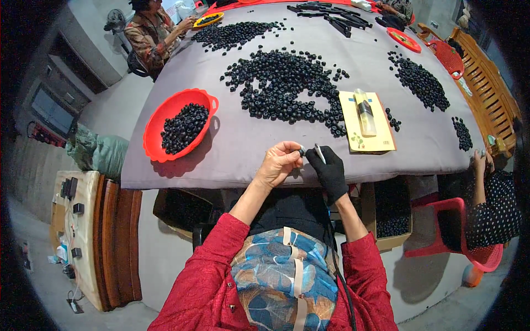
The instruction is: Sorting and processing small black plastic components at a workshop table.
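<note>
Near the table's front edge, my bare left hand (277,165) pinches a small round black piece (301,151) between thumb and fingertips. My right hand (329,175), in a black glove, is closed around a slim pale pen-shaped tool (319,153). The tool's lower end is hidden by the glove, and both hands nearly meet. Beyond them spreads a large pile of black ring-like pieces (284,83). A red plastic bowl (152,124) to the left holds many more. Right of the pile, a clear plastic case (365,118) lies on a yellow booklet (383,129).
A grey cloth covers the table (248,160). Other piles of black pieces (422,83) lie around it. One person (152,38) sits at the far left, another (491,204) at the right by a red chair (441,209). A carton (395,220) stands beneath the table.
</note>
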A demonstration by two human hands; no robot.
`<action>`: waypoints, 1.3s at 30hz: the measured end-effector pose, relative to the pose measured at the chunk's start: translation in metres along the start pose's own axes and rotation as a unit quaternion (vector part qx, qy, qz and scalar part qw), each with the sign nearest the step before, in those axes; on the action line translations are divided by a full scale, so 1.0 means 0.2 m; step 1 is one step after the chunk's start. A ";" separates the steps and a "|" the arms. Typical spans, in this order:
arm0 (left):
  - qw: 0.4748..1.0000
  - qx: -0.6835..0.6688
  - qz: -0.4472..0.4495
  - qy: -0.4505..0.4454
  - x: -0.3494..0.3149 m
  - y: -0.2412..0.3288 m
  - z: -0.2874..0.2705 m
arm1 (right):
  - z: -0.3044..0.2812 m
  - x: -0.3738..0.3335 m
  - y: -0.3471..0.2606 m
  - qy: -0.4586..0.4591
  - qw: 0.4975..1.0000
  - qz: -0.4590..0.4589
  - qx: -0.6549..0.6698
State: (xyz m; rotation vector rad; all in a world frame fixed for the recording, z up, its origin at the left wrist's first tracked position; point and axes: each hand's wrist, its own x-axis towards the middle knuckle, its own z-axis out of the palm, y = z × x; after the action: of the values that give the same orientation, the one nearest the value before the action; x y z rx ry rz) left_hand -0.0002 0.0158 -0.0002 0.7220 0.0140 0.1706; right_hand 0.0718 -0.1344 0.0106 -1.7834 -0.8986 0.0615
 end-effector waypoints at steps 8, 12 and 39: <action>1.000 0.019 -0.011 -0.002 -0.01 0.00 0.00 | 0.01 -0.01 -0.07 -0.015 0.996 -0.041 -0.084; 1.000 -0.027 0.014 0.006 -0.01 0.00 -0.01 | 0.01 0.01 -0.08 0.019 0.999 0.047 0.015; 0.999 -0.007 0.046 0.018 -0.01 -0.02 -0.03 | 0.02 -0.03 -0.16 -0.055 0.994 0.086 0.029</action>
State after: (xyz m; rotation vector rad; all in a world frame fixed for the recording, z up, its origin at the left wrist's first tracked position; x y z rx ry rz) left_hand -0.0011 0.0169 -0.0085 0.7063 0.0135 0.2713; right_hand 0.0487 -0.1296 0.0334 -1.8135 -0.8117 0.2963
